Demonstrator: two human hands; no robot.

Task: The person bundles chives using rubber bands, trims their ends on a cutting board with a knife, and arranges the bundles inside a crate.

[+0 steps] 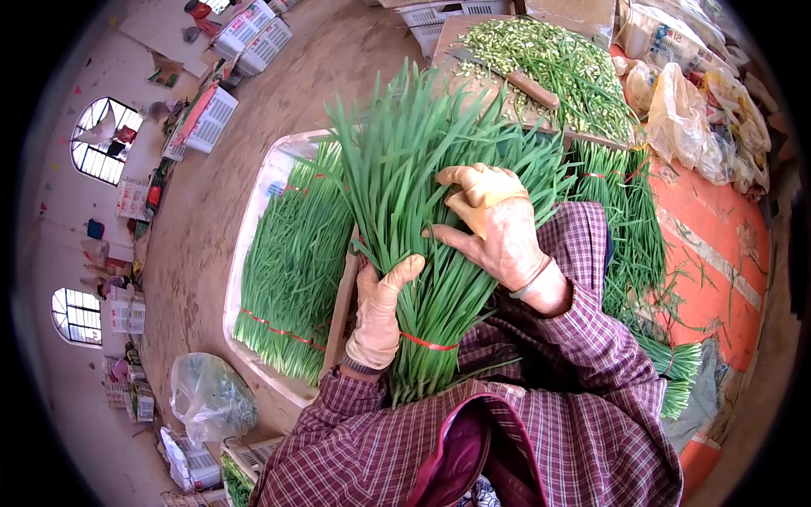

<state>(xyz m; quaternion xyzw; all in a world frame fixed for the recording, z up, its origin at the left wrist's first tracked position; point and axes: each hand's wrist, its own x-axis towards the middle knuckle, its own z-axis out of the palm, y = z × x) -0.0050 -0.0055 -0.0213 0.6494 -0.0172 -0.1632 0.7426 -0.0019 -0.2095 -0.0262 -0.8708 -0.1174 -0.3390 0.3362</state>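
A bunch of garlic chives (422,177) stands leaf tips away from me, tied near its lower end with a red band (429,342). My left hand (378,313), in a thin glove, is closed round the bunch's left side just above the band, thumb across the front. My right hand (498,221) has its fingers bent into the leaves higher up, with gaps between them and the thumb pointing left. Its glove covers only part of the hand. The fingertips are partly hidden among the leaves.
Left stands a white crate (245,245) of banded chives. Ahead, a knife (528,87) lies on a board (460,72) with chopped stems. More chive bundles (625,220) lie right on orange sheeting (710,245), near plastic bags (684,118). A filled clear bag (211,397) sits lower left.
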